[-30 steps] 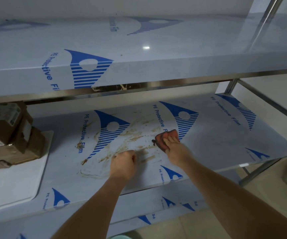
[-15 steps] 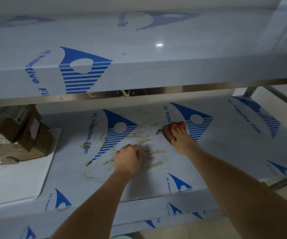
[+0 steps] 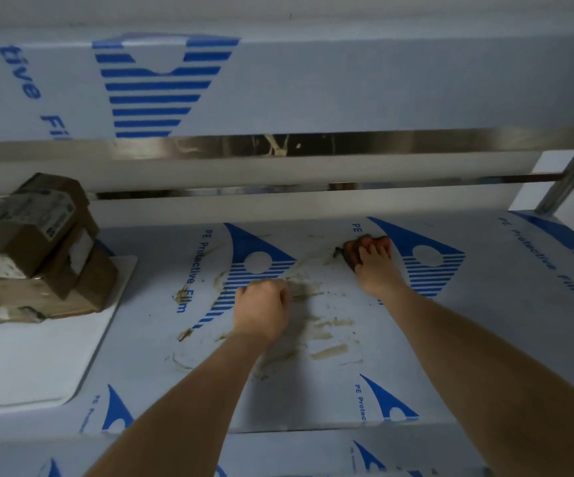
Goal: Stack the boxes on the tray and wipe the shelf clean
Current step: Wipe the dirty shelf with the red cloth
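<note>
Your right hand presses flat fingers on a soft orange cloth, which likely bunches; your left hand is fisted, holding nothing visible.

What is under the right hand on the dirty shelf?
Under the right hand lies an orange cloth, pressed flat on the shelf. Only its far edge shows past the fingers; the rest is covered, and any stains beneath it are hidden.

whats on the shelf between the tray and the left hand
Head view: brown smears on the shelf's protective film, between the tray and left hand.
</note>
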